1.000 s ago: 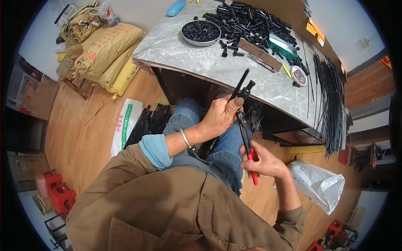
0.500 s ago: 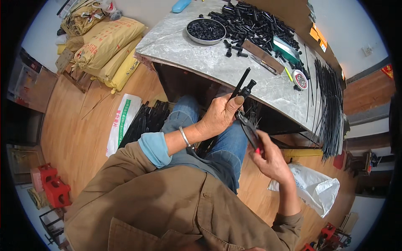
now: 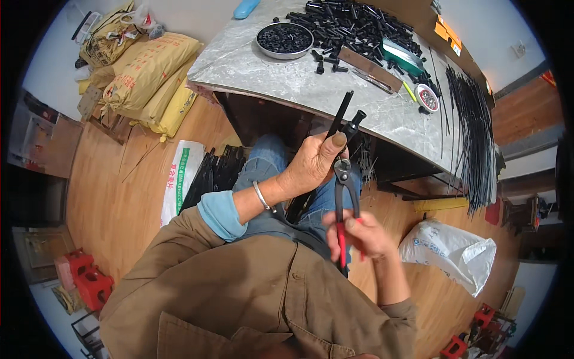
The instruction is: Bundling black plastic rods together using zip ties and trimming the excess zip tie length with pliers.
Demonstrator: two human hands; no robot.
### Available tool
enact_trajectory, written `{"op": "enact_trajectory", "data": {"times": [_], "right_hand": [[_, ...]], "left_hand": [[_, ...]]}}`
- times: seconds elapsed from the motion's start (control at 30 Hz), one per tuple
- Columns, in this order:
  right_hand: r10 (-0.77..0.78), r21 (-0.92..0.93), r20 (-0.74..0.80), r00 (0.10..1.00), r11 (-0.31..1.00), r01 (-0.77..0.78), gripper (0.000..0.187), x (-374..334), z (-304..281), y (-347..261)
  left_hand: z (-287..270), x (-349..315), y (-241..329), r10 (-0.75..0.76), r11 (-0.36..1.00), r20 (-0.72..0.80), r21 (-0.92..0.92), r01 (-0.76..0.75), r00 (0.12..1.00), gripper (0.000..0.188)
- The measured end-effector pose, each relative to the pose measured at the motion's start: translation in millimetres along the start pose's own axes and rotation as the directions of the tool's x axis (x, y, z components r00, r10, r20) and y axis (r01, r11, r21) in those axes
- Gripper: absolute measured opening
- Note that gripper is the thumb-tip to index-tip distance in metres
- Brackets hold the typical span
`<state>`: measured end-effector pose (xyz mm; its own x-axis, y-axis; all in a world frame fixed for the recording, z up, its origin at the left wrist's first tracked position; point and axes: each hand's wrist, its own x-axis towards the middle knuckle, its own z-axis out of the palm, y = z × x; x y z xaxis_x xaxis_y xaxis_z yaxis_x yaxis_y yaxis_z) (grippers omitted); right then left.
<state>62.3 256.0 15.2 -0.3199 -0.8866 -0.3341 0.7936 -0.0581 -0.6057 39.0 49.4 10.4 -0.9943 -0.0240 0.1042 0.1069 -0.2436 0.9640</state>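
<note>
My left hand (image 3: 312, 160) is closed round a black tube-shaped part (image 3: 354, 124) with a flanged end and a thin black rod (image 3: 341, 112), both pointing up past the thumb. Just below that hand are the jaws of red-handled pliers (image 3: 342, 173), close to the lower end of the held part; whether they touch it is hard to see. My right hand (image 3: 362, 233), a little blurred, grips the pliers' handles, which stand somewhat apart. Both hands are above my lap, in front of the table's near edge.
The grey marble-patterned table (image 3: 239, 72) bears a round dish of small black rings (image 3: 284, 40), a heap of black tubular parts (image 3: 359, 30), a small white bowl (image 3: 426, 97) and long black rods (image 3: 469, 131). Stacked sacks (image 3: 149, 69) stand left; a white bag (image 3: 445, 251) lies right.
The pliers have swung from slanting down to the right to nearly upright, their handles spread apart. My right hand has moved down and left; my left hand keeps its hold.
</note>
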Motion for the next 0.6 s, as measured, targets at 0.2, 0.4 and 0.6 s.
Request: {"op": "enact_trajectory", "data": {"times": [0.2, 0.4, 0.6], "right_hand": [[0.081, -0.314, -0.194, 0.978, 0.939, -0.140, 0.058, -16, 17, -51], [0.182, -0.136, -0.218, 0.959, 0.967, -0.215, 0.036, -7, 23, -24], [0.139, -0.127, -0.252, 0.958, 0.976, -0.175, 0.033, 2, 24, -20]], "left_hand": [[-2, -4, 2, -0.025, 1.000, 0.034, -0.019, 0.025, 0.999, 0.063], [-3, -2, 0, -0.002, 1.000, 0.024, 0.018, 0.001, 1.000, 0.064], [-4, -1, -2, -0.034, 0.998, -0.015, -0.061, 0.033, 0.999, 0.060]]}}
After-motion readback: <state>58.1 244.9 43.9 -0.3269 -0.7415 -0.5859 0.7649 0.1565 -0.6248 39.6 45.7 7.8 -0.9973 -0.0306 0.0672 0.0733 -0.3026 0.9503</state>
